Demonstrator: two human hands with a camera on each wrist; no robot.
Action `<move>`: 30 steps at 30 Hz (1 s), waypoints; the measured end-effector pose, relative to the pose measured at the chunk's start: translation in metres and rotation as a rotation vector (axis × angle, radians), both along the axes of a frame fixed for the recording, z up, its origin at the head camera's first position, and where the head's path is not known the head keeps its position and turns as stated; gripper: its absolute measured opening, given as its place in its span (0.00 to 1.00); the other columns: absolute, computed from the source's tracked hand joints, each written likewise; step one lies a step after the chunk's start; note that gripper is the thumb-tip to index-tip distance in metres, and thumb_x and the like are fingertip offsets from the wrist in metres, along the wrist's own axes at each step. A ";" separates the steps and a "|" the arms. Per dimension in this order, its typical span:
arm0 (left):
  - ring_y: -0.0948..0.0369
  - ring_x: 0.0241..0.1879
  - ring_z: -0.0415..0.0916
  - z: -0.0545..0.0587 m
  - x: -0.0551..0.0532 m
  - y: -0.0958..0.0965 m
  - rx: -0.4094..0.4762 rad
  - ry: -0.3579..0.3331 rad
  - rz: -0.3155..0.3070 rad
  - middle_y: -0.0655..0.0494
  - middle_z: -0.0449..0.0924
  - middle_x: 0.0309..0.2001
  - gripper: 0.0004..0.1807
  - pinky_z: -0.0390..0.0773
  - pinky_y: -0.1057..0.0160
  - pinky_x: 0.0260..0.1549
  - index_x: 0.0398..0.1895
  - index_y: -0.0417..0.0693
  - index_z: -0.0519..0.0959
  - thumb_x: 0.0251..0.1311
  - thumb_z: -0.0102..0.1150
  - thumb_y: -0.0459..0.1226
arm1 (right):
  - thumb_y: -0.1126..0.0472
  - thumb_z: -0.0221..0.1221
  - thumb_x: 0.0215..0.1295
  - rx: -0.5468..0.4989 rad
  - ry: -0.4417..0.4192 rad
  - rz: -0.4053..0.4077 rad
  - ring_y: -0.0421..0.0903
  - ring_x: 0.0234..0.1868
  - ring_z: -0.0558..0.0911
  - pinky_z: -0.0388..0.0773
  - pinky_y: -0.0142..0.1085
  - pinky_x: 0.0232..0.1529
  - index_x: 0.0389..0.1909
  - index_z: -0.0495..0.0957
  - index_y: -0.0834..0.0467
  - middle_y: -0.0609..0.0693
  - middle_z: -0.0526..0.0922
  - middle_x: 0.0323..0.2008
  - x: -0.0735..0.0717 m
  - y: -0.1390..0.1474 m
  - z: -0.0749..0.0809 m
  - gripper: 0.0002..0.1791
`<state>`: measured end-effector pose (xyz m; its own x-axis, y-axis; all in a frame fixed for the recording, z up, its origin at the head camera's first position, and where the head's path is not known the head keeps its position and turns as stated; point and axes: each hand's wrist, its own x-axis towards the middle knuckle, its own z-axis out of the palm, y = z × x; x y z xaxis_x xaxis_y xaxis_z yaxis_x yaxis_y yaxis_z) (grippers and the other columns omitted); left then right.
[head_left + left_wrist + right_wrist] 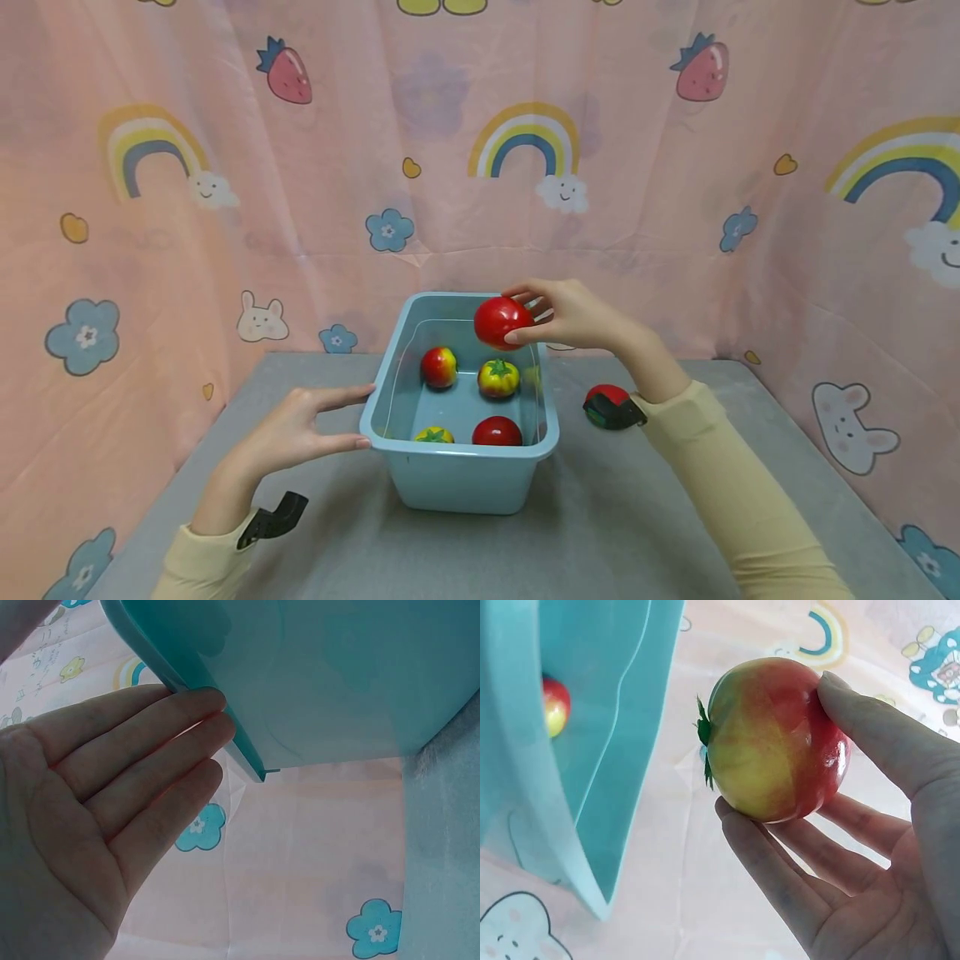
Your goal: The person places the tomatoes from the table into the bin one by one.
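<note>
My right hand (573, 315) grips a tomato (501, 322) between thumb and fingers, above the right rim of a light blue plastic basin (465, 479). The right wrist view shows the tomato (776, 742) red and yellow with a green leafy top. Straight left fingers touch the basin's left rim; the left hand (300, 429) is spread there, palm showing in the left wrist view. Inside the basin lie a red-and-yellow round fruit (438, 367), a yellow-green tomato (498, 378), a red one (497, 432) and a yellow one (433, 435), the last two partly hidden by the front rim.
A red-and-green round fruit (606, 395) sits on the grey table (315, 550) right of the basin, partly covered by the right wrist's black camera mount (618, 411). Behind the table hangs a pink printed curtain (322, 192).
</note>
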<state>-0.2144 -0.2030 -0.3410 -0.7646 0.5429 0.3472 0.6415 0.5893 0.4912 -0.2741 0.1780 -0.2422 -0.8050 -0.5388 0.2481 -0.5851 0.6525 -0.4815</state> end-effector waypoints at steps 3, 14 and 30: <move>0.57 0.57 0.76 0.000 0.001 0.000 0.001 -0.003 0.003 0.61 0.78 0.57 0.34 0.77 0.47 0.52 0.62 0.54 0.74 0.50 0.68 0.53 | 0.51 0.69 0.52 0.003 -0.004 0.002 0.51 0.49 0.82 0.83 0.42 0.43 0.60 0.71 0.54 0.54 0.79 0.54 -0.001 -0.006 0.001 0.34; 0.57 0.58 0.75 -0.001 -0.001 0.000 -0.001 -0.001 -0.001 0.60 0.77 0.58 0.34 0.77 0.47 0.52 0.62 0.55 0.73 0.51 0.67 0.54 | 0.50 0.68 0.54 0.011 -0.030 0.038 0.51 0.49 0.82 0.83 0.42 0.44 0.61 0.70 0.53 0.54 0.80 0.54 -0.009 -0.020 0.002 0.34; 0.58 0.58 0.75 -0.002 -0.002 -0.001 -0.002 -0.009 -0.002 0.61 0.77 0.57 0.34 0.77 0.48 0.52 0.63 0.56 0.73 0.51 0.66 0.54 | 0.50 0.66 0.57 0.032 -0.047 0.076 0.48 0.47 0.84 0.82 0.41 0.46 0.60 0.72 0.54 0.54 0.81 0.53 -0.021 -0.032 -0.004 0.30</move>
<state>-0.2165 -0.2043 -0.3432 -0.7666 0.5448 0.3397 0.6382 0.5890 0.4958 -0.2956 0.1456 -0.2459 -0.7719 -0.6057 0.1929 -0.6107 0.6225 -0.4894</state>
